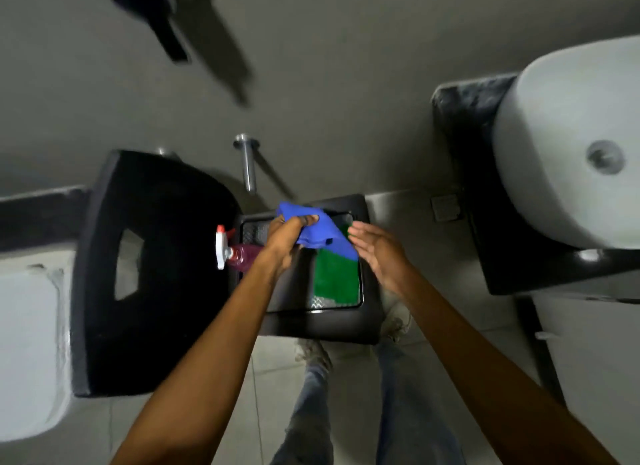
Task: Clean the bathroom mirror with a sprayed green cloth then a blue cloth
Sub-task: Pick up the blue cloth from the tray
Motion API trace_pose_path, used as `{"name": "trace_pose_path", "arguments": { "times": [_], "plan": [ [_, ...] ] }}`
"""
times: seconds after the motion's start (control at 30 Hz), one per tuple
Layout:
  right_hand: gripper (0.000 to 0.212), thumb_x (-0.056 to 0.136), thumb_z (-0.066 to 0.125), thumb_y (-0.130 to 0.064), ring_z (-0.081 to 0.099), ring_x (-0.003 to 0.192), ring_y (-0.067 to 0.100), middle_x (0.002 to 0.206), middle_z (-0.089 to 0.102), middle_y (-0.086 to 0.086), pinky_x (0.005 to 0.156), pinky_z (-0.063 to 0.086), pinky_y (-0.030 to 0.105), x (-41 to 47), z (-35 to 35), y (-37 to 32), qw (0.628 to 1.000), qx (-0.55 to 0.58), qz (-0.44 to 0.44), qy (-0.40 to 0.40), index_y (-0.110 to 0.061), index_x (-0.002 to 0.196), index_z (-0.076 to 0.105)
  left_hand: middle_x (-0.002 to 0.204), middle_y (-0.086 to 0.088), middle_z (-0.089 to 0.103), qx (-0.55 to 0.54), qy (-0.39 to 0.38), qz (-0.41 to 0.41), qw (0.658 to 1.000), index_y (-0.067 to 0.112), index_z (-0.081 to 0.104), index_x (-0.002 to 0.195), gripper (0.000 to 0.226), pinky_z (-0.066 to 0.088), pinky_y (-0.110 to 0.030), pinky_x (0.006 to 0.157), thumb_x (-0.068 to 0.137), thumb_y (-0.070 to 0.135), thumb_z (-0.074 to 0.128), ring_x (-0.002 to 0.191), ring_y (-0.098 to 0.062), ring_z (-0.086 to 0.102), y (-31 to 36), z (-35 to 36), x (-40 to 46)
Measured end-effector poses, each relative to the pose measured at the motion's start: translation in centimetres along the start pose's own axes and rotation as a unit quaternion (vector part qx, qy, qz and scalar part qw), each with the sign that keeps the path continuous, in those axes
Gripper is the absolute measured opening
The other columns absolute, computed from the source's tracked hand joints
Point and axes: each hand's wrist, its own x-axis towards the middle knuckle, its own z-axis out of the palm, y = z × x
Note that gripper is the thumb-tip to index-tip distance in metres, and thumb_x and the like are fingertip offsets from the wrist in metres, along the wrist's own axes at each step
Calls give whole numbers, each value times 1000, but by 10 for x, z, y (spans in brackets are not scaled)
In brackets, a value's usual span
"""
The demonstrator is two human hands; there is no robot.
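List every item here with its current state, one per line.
blue cloth: lifted, bunched in left hand
right hand: open, empty, beside cloth
green cloth: lying flat in black tray
spray bottle: lying on its side

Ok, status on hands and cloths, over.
Left hand gripping blue cloth. Right hand open, empty. Green cloth lying in black tray, spray bottle alongside. Nothing in the way.

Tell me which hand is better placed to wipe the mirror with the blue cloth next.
Left. The left hand already grips the blue cloth above the black tray; the right hand is open and empty beside it.
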Motion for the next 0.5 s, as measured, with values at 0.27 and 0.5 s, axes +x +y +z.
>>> {"name": "trace_pose_path", "arguments": {
  "times": [0.27,0.5],
  "plan": [
    [64,105,27,-53,71,107,32,118,75,16,96,57,46,-77,74,-178,947,270,-105,-139,-5,131,61,113,-8,80,98,-181,197,959,5,66,127,44,64,-37,90,86,-6,76,98,-24,75,152,80,-136],
    [75,101,27,-62,77,97,31,111,78,15,78,64,40,-147,77,-303,880,359,-235,-201,-11,106,81,118,0,73,311,-141,410,846,21,64,124,36,57,-19,80,106,48,48,104,-17,70,252,150,-221]
  ]
}}
